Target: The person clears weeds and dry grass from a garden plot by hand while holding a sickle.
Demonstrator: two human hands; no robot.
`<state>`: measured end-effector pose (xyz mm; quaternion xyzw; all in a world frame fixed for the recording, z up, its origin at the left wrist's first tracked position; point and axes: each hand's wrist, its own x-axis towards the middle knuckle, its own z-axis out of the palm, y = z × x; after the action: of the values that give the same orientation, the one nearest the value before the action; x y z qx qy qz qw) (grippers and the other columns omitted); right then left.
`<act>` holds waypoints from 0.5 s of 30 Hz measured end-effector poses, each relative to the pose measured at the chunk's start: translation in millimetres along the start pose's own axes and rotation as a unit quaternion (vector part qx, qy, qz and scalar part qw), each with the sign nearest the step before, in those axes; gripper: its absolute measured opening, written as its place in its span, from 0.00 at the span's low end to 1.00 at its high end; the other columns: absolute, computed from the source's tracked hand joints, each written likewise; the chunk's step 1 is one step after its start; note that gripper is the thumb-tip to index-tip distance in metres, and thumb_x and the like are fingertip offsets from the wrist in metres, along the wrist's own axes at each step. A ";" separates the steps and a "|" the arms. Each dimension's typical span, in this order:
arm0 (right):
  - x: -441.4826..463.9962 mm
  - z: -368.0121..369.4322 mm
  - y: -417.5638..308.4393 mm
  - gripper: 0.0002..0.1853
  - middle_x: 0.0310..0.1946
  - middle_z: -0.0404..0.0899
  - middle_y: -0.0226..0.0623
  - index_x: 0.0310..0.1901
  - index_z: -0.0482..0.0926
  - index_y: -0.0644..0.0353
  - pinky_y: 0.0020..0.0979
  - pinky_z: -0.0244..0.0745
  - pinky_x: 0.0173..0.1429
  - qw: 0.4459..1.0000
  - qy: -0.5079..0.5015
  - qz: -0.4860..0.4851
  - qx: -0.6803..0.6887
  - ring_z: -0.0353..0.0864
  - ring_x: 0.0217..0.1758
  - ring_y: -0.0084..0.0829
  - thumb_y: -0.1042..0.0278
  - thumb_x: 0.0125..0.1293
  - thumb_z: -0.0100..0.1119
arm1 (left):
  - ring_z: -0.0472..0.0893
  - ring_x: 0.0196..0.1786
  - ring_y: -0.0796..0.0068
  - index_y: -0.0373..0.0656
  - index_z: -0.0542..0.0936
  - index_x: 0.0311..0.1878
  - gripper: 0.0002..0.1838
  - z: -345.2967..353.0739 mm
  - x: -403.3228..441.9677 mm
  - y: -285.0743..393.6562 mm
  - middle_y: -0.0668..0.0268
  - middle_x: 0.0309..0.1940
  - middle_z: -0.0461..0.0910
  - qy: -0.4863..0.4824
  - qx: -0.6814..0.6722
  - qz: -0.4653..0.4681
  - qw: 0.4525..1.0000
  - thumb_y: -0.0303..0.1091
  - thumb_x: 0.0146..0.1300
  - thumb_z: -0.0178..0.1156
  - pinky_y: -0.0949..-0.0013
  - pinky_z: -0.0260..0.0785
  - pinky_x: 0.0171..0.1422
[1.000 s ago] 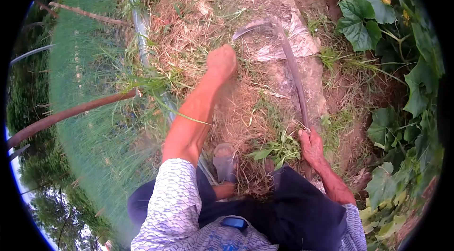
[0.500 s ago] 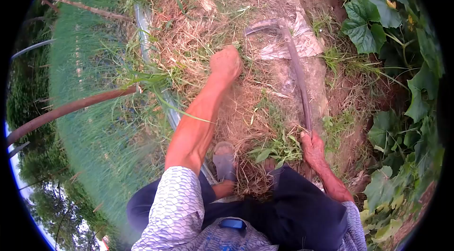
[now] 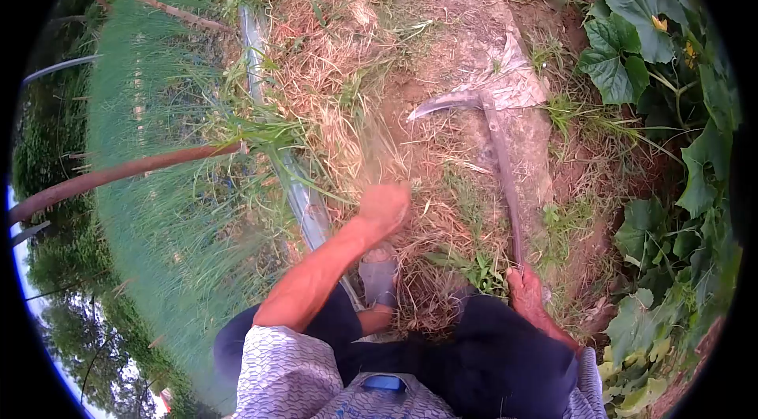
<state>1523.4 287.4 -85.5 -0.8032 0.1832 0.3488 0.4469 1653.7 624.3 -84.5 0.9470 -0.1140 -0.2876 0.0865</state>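
My right hand (image 3: 527, 289) is wrapped round the lower end of a sickle's wooden handle. The sickle (image 3: 503, 162) lies low over the bare path, its curved blade (image 3: 446, 102) pointing left. My left hand (image 3: 385, 208) is closed in a fist above the dry grass, a little blurred by motion. Its fingers face away from me, so whatever they hold is hidden. Loose cut grass (image 3: 339, 95) covers the soil in front of this fist. Small green weeds (image 3: 483, 271) grow between the fist and my right hand.
Plastic sheeting (image 3: 304, 202) runs along the left edge of the path, with a dense green crop (image 3: 158, 222) beyond. A bent wooden pole (image 3: 126, 176) crosses at left. Broad-leaved vines (image 3: 612, 48) crowd the right side. My sandalled foot (image 3: 379, 277) is below my left hand.
My left fist has come back toward my body, with a blurred trail over the straw. The sickle and my right hand have also drawn nearer to me.
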 end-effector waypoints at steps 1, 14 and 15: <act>5.3 2.5 2.3 0.19 0.21 0.73 0.38 0.43 0.75 0.67 0.37 0.69 0.32 0.999 0.017 -0.015 0.035 0.72 0.26 0.29 0.55 0.69 0.52 | 0.82 0.26 0.53 0.38 0.77 0.31 0.08 10.4 -4.1 -0.8 0.53 0.23 0.81 0.000 0.001 -0.001 1.000 0.33 0.60 0.55 0.52 0.73 0.27; 174.6 -43.7 -185.7 0.28 0.21 0.68 0.34 0.32 0.72 0.64 0.37 0.70 0.30 0.996 0.054 -0.069 0.010 0.70 0.23 0.30 0.42 0.70 0.41 | 0.82 0.40 0.46 0.38 0.73 0.43 0.20 -32.7 17.4 21.0 0.49 0.34 0.81 -0.123 -0.137 -0.064 0.981 0.49 0.68 0.54 0.49 0.73 0.45; 184.7 -41.5 -180.9 0.28 0.22 0.70 0.37 0.32 0.73 0.64 0.39 0.72 0.32 0.996 0.041 -0.075 -0.027 0.72 0.23 0.33 0.42 0.70 0.40 | 0.82 0.39 0.46 0.38 0.72 0.43 0.19 -11.5 15.9 2.0 0.48 0.34 0.81 -0.100 -0.100 -0.111 0.984 0.48 0.68 0.54 0.49 0.73 0.44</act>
<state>1776.8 352.0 -97.7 -0.8399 0.1310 0.2861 0.4421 1672.8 619.3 -83.0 0.9067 0.0135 -0.3988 0.1364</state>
